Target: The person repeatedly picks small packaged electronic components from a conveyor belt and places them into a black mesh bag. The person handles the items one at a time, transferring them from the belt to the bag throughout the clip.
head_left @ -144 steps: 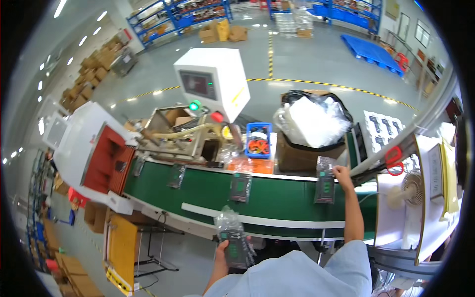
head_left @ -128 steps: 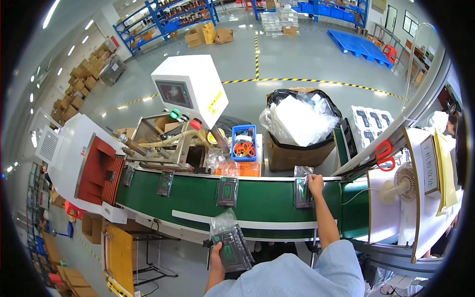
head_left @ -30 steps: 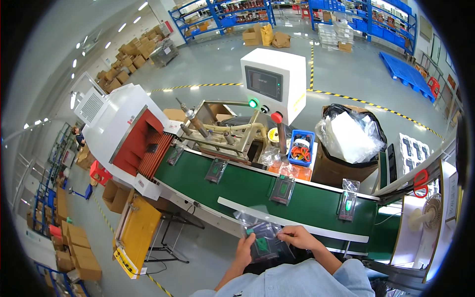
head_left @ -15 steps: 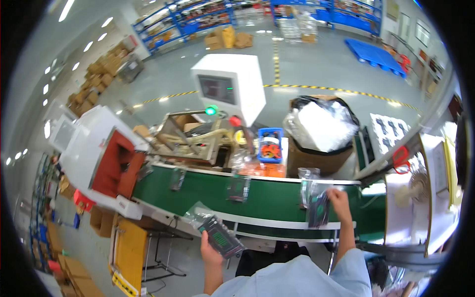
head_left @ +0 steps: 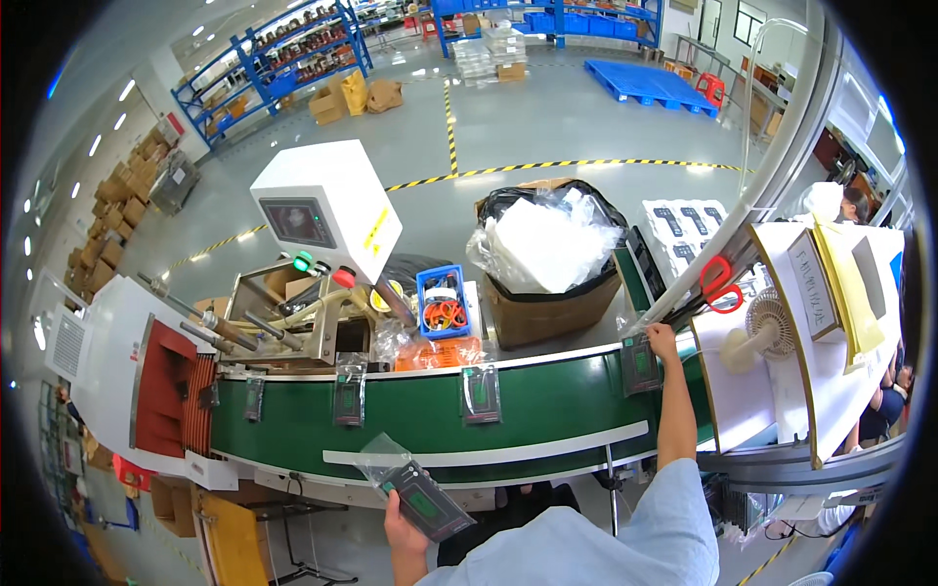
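My left hand (head_left: 403,532) grips a dark flat package in a clear plastic bag (head_left: 430,500), held tilted in front of the belt's near edge. A green rectangle shows on its face, and the bag's loose end points up and left. Farther right, my right hand (head_left: 662,342) has its fingers closed at the upper corner of another bagged dark package (head_left: 640,367), which is over the green conveyor belt (head_left: 547,415). Three similar packages lie spaced along the belt: one in the middle (head_left: 480,395), one farther left (head_left: 349,396) and one near the machine (head_left: 254,398).
A white machine (head_left: 103,361) with a red curtain (head_left: 166,391) spans the belt's left end. Behind the belt stand a white control box (head_left: 366,210), a blue bin (head_left: 424,317) and a lined carton (head_left: 547,320). Red scissors (head_left: 718,281) and a small fan (head_left: 770,327) are at right.
My view has turned right. My right hand has moved its package from the belt's near edge toward the far side. The left hand still holds its package; the packages on the belt appear farther left.
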Motion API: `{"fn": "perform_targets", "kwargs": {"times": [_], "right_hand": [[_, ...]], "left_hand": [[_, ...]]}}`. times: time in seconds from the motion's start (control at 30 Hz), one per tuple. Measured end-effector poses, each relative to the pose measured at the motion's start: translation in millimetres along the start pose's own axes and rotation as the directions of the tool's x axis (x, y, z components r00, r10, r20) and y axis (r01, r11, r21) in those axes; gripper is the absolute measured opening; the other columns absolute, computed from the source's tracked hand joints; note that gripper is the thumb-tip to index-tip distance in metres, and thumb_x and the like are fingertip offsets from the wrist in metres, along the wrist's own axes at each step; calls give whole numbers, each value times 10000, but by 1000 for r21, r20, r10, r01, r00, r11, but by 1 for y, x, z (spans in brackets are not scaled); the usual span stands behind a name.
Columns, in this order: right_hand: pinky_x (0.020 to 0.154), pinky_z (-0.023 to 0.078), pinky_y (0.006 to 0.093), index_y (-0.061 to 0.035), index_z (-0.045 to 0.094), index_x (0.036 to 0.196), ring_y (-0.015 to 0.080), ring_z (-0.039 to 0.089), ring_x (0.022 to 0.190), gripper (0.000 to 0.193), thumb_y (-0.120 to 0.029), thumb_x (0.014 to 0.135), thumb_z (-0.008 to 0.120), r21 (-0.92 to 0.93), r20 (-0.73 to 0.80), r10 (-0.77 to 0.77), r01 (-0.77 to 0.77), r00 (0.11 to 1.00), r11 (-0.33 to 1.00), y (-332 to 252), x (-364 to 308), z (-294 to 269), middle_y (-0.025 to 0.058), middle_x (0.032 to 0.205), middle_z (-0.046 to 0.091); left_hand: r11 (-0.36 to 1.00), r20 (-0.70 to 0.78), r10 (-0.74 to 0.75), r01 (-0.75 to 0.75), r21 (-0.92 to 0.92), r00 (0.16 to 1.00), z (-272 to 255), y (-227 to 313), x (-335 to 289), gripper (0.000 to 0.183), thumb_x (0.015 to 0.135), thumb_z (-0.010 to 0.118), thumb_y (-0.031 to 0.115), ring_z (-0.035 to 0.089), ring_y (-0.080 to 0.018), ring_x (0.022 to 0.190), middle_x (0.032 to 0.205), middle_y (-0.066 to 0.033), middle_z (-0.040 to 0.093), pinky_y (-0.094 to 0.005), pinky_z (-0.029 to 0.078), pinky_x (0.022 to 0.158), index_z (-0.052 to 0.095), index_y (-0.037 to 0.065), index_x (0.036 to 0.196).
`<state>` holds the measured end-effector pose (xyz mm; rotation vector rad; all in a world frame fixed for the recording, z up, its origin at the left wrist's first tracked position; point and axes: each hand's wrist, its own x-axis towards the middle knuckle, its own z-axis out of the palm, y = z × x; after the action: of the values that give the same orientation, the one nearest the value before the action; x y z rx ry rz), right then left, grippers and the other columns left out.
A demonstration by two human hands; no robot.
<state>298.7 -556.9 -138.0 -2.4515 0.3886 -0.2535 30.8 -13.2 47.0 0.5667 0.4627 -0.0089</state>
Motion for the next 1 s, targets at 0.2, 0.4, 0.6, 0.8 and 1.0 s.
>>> {"fn": "perform_targets", "kwargs": {"times": [0.2, 0.4, 0.6, 0.8, 1.0], "right_hand": [[574, 432, 417, 5, 621, 705, 345, 591, 624, 254, -232, 746, 540, 89, -29, 34, -32, 999, 996, -32, -32, 71, 237, 678, 559], [656, 442, 429, -10, 642, 792, 347, 574, 733, 256, -244, 798, 539, 10, -171, 83, -83, 982, 996, -105, -74, 102, 219, 750, 564], [708, 444, 429, -57, 631, 868, 335, 558, 778, 250, -275, 824, 516, 51, -143, 130, -124, 981, 991, -139, -88, 126, 159, 832, 576], [777, 423, 419, -16, 553, 1007, 325, 540, 874, 348, -317, 834, 534, 61, -238, 139, -128, 961, 990, -132, -87, 129, 173, 936, 557], [812, 433, 294, 8, 554, 1036, 191, 545, 931, 329, -261, 848, 545, 444, 694, -278, -92, 664, 891, -274, -174, 73, 108, 951, 567]], "left_hand": [[998, -52, -18, 15, -64, 999, 0, -3, -2, 423, 900, 433, 331, 546, -290, 1010, 1110, -140, 563, -438, 426, 889, 469, 26, 1191], [994, -55, -41, 35, -106, 998, -13, -5, -4, 424, 893, 453, 314, 537, -289, 1037, 1145, -143, 552, -448, 414, 907, 467, 28, 1205], [992, -38, -124, 122, -37, 992, -19, -12, -4, 435, 893, 452, 305, 532, -302, 1050, 1134, -157, 549, -467, 407, 917, 441, 7, 1209], [984, -74, -100, 109, 141, 992, -32, -13, 6, 367, 878, 508, 219, 570, -253, 980, 1083, -131, 564, -412, 466, 854, 458, -7, 1162], [817, -68, -154, 166, 552, 986, -44, -3, -1, 505, 851, 577, 281, 520, -179, 1015, 1112, -108, 541, -285, 404, 881, 431, -29, 1222]]}}
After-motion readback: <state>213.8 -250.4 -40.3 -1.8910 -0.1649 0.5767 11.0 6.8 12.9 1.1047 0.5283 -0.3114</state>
